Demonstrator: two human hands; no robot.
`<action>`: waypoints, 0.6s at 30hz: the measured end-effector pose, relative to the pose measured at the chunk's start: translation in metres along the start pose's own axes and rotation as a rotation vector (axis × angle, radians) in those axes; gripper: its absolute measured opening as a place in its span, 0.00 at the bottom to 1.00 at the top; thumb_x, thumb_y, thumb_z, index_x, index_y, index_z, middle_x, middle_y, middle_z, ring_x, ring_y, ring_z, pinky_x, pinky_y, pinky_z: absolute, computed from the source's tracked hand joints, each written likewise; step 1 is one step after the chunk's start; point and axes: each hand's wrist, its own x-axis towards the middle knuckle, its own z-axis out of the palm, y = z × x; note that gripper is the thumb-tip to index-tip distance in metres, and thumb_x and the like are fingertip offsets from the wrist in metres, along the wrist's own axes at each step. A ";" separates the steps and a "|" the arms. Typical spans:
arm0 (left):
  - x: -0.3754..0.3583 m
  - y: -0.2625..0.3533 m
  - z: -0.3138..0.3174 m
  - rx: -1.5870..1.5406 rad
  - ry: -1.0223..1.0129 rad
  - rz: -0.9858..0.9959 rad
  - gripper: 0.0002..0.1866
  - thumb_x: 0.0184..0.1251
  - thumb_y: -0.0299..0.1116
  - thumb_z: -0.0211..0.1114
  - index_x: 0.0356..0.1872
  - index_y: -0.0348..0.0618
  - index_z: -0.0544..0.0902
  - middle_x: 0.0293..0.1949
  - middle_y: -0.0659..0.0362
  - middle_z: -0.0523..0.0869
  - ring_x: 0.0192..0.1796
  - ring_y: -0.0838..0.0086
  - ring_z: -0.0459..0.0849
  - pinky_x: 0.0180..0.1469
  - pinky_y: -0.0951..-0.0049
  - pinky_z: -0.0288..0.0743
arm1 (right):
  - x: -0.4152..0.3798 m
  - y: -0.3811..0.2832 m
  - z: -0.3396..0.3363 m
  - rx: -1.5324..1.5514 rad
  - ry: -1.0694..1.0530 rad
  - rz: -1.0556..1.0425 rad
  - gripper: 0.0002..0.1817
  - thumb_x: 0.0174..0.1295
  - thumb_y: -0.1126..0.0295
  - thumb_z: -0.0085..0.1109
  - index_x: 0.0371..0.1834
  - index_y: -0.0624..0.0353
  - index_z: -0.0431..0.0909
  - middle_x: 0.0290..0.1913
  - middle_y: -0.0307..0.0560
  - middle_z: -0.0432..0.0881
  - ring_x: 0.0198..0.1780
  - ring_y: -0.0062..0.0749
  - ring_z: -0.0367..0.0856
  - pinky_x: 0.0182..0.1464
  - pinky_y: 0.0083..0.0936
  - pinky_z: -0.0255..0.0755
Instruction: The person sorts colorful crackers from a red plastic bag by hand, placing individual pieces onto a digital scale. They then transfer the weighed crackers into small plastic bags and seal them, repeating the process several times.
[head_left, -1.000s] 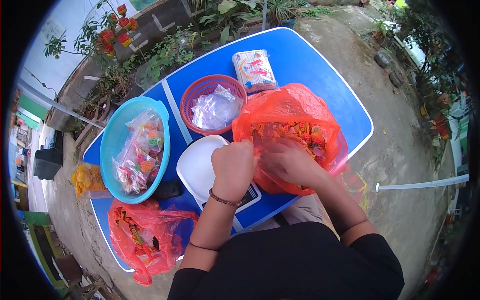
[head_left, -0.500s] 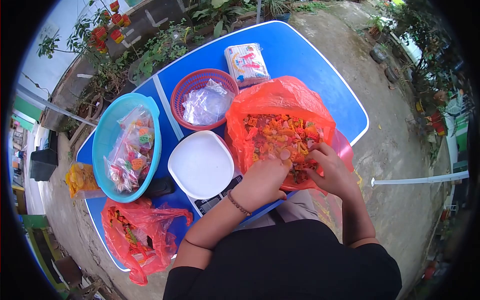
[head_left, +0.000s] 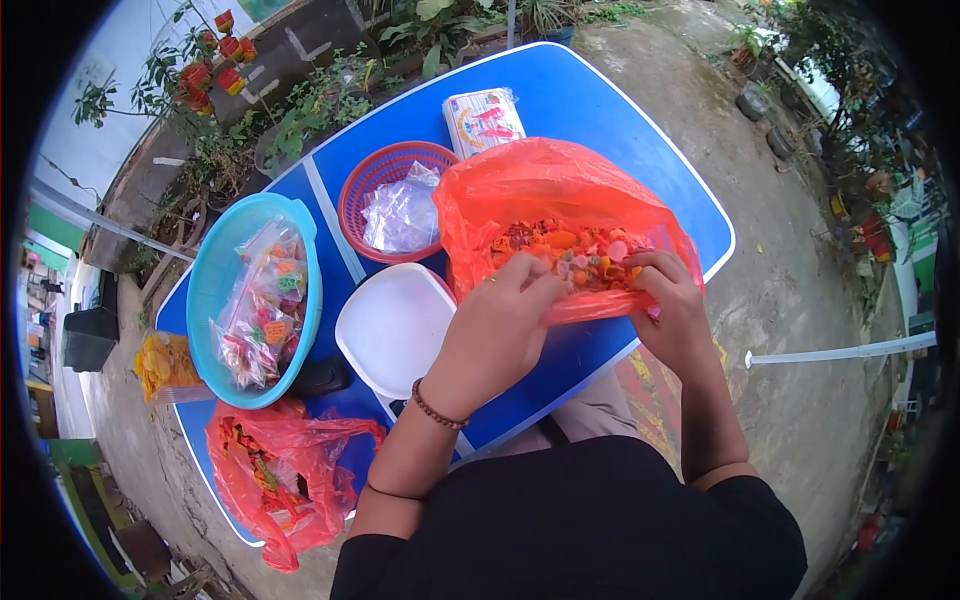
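Note:
A large red plastic bag (head_left: pixel 550 175) sits on the right of the blue table, its mouth wide towards me. Small orange, red, pink and yellow snack pieces (head_left: pixel 572 245) fill its inside. My left hand (head_left: pixel 500 325), a beaded bracelet at its wrist, is closed on the bag's near rim at the left. At the right, my right hand (head_left: pixel 672 305) pinches the same rim, thumb and fingers together. Just left of the left hand is a kitchen scale with a white tray (head_left: pixel 393 325), partly covered by that forearm.
A teal basin (head_left: pixel 205 255) holds filled clear packets. Empty-looking clear bags lie in a red basket (head_left: pixel 352 190). Behind stands a white wrapped pack (head_left: pixel 484 118). A smaller red bag (head_left: pixel 238 490), a yellow snack packet (head_left: pixel 165 365) and a black object (head_left: pixel 322 375) are at the left.
Both hands have come out from among the snack pieces to the bag's near rim, which is now lifted. The left hand moved left and up, and the bag's mouth has changed shape.

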 end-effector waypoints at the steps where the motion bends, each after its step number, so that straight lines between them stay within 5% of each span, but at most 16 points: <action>1: -0.005 -0.002 -0.003 -0.034 -0.144 -0.018 0.12 0.57 0.23 0.67 0.43 0.38 0.85 0.44 0.51 0.83 0.47 0.51 0.85 0.49 0.57 0.80 | 0.000 0.001 -0.002 0.014 -0.029 -0.028 0.15 0.51 0.75 0.74 0.42 0.63 0.83 0.51 0.51 0.83 0.57 0.53 0.81 0.59 0.41 0.76; 4: -0.015 -0.006 -0.007 -0.093 -0.480 -0.065 0.11 0.63 0.31 0.69 0.43 0.37 0.86 0.41 0.48 0.86 0.47 0.50 0.86 0.50 0.57 0.80 | 0.001 -0.001 -0.017 0.220 -0.502 0.052 0.14 0.53 0.72 0.74 0.42 0.63 0.83 0.47 0.50 0.85 0.52 0.51 0.83 0.55 0.41 0.77; 7: -0.011 -0.001 -0.006 -0.038 -0.589 -0.100 0.15 0.70 0.39 0.69 0.46 0.36 0.86 0.40 0.45 0.88 0.46 0.50 0.87 0.49 0.55 0.80 | 0.001 -0.001 -0.015 0.386 -0.533 0.010 0.14 0.57 0.69 0.73 0.43 0.63 0.84 0.44 0.52 0.86 0.48 0.52 0.85 0.51 0.42 0.78; 10: -0.004 -0.012 0.010 -0.076 -0.266 -0.131 0.16 0.70 0.37 0.68 0.49 0.35 0.85 0.41 0.44 0.88 0.46 0.48 0.87 0.50 0.55 0.81 | 0.009 0.004 -0.005 0.315 -0.464 0.215 0.11 0.60 0.72 0.68 0.43 0.64 0.84 0.43 0.56 0.85 0.48 0.54 0.85 0.51 0.46 0.77; 14: -0.004 -0.032 0.019 0.295 -0.079 -0.145 0.23 0.60 0.31 0.75 0.57 0.37 0.83 0.57 0.47 0.83 0.57 0.51 0.84 0.59 0.57 0.80 | 0.015 0.024 0.022 0.094 -0.245 0.193 0.15 0.61 0.76 0.62 0.52 0.63 0.81 0.49 0.60 0.84 0.53 0.56 0.84 0.55 0.50 0.75; 18: -0.009 -0.036 0.018 0.422 -0.156 -0.209 0.35 0.48 0.32 0.81 0.61 0.39 0.80 0.62 0.47 0.79 0.61 0.51 0.81 0.63 0.57 0.78 | 0.022 0.019 0.041 0.039 -0.232 0.161 0.26 0.61 0.76 0.61 0.65 0.60 0.75 0.63 0.61 0.79 0.64 0.59 0.77 0.67 0.50 0.70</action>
